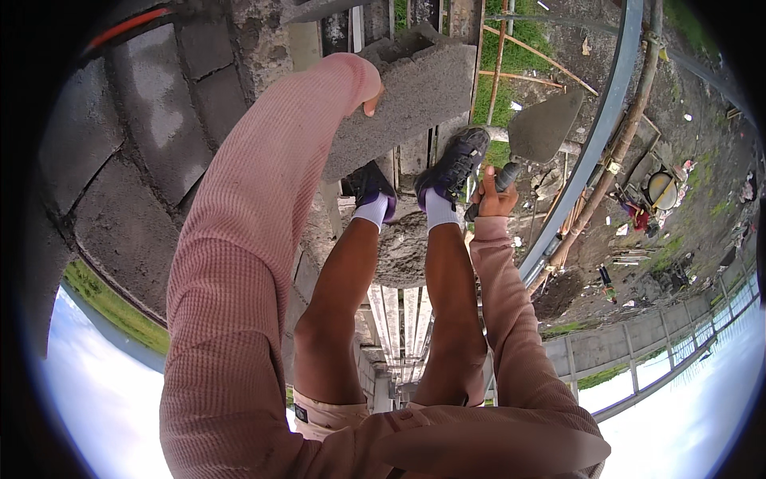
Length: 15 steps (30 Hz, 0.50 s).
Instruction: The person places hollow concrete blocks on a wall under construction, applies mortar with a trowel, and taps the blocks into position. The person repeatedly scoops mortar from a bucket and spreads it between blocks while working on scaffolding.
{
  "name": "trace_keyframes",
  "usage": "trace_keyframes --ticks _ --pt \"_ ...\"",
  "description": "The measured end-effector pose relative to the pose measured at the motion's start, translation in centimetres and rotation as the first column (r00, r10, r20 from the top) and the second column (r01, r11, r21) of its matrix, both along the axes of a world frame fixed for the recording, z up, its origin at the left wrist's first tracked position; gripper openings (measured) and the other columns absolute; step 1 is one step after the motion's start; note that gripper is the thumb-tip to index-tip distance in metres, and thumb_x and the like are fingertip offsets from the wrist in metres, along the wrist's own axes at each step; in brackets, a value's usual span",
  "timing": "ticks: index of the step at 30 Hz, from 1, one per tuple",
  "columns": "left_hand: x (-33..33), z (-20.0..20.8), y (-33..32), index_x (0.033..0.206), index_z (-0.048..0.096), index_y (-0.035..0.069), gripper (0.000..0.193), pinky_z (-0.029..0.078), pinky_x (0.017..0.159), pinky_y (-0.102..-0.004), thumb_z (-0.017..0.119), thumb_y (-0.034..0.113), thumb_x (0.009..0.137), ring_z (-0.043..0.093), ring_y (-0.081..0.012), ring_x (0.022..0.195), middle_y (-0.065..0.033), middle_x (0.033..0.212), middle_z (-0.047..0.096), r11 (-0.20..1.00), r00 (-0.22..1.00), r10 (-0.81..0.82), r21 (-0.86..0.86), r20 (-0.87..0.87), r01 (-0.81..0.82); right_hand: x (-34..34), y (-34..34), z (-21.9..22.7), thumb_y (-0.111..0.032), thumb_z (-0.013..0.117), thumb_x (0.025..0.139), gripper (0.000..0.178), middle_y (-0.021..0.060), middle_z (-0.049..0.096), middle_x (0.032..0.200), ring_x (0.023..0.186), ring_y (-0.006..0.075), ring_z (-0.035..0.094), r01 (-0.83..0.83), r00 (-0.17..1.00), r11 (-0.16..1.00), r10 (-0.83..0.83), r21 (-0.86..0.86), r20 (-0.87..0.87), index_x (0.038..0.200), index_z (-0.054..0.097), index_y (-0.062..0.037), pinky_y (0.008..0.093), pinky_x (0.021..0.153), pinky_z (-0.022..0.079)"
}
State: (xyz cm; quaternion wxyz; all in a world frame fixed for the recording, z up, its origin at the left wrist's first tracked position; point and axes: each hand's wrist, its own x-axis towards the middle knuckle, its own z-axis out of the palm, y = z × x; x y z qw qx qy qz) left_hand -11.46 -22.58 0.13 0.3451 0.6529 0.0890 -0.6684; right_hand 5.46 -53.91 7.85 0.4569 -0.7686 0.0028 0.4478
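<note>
My left hand (pixel 373 101) grips the near top edge of a grey hollow concrete block (pixel 415 100). One finger or thumb shows against the block's face; the pink sleeve hides the rest. The block lies tilted across the view, just beyond my shoes, its hollow visible at the far side. In my right hand (pixel 496 196) is a mason's trowel (pixel 546 128), the fingers wrapped round its dark handle. Its broad grey blade points away from me, to the right of the block, apart from it. Between my feet sits a mound of wet mortar (pixel 401 254).
A wall of grey blocks (pixel 159 104) with mortar joints rises on the left. I stand on narrow scaffold planks (pixel 392 319). A blue-grey metal rail (pixel 590 152) and a wooden pole (pixel 618 152) run along the right, above lower ground with debris and a round container (pixel 661 191).
</note>
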Motion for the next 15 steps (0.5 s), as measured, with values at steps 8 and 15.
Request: trace_keyframes --ticks 8,15 --pt "-5.3 -1.8 1.2 0.144 0.036 0.001 0.106 0.031 0.110 -0.0513 0.084 0.050 0.063 0.030 -0.0351 0.139 -0.0222 0.149 0.032 0.902 0.918 0.386 0.248 -0.096 -0.354 -4.2 5.7 -6.5 -0.028 0.069 0.089 0.068 0.0090 0.059 0.094 0.081 0.0192 0.061 0.289 0.903 0.953 -0.242 0.086 -0.355 0.145 0.034 -0.0088 0.0324 0.061 0.052" --pt "-8.7 -7.1 1.0 0.146 0.038 0.011 0.104 0.042 0.106 -0.0496 0.088 0.045 0.061 0.044 -0.0370 0.131 -0.0195 0.141 0.046 0.384 0.591 0.702 0.486 0.399 -0.785 -11.0 11.5 -8.8 -0.040 0.070 0.086 0.040 0.0027 0.054 0.095 0.087 0.0193 0.058 0.581 0.573 0.792 -0.562 -0.188 -0.597 0.107 0.053 -0.0104 0.0372 0.076 0.048"
